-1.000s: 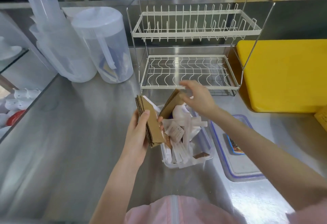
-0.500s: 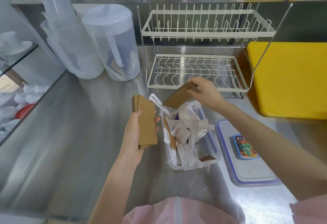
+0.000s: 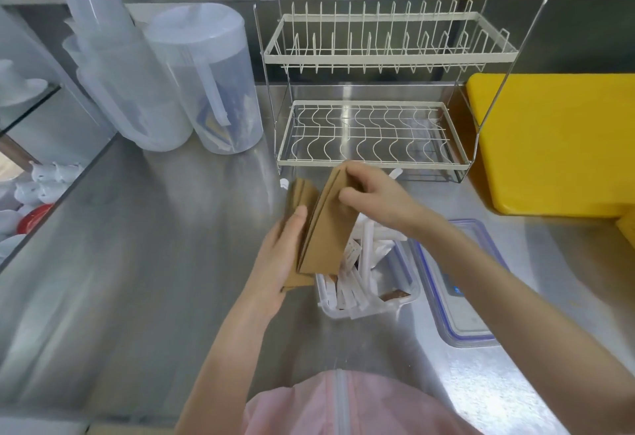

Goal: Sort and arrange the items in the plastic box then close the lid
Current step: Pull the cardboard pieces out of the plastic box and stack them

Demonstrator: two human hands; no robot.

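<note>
Cardboard sleeves point(image 3: 328, 228), flat, brown and matte, make a thin fanned stack held upright just above the left end of the plastic box point(image 3: 405, 292). The left hand point(image 3: 278, 262) cups the stack from the left, thumb pressed on its face and the other fingers wrapped behind. The right hand point(image 3: 374, 194) pinches the top of the nearest sleeve, fingertips closed together on its upper edge. How many sleeves are in the stack cannot be told; at least three edges show.

One box stands on the steel counter point(image 3: 137, 262), clear, rectangular and thin-walled, its lid off. Inside lies a loose heap of white paper-wrapped straws point(image 3: 366, 256), long and narrow, with small printed sachets point(image 3: 352, 256) among them and a brown packet point(image 3: 395, 295) at the near right corner. One lid point(image 3: 457, 324), clear with a blue seal rim and rounded corners, lies flat just right of the box, partly under the right forearm.

Behind stands one two-tier dish rack point(image 3: 378, 56) of white-coated wire on a chrome frame. To its left are two frosted translucent pitchers point(image 3: 206, 91), cylindrical, one with a lid. To the right lies one thick yellow cutting board point(image 3: 556, 139), smooth with rounded corners. The counter is brushed and reflective.
</note>
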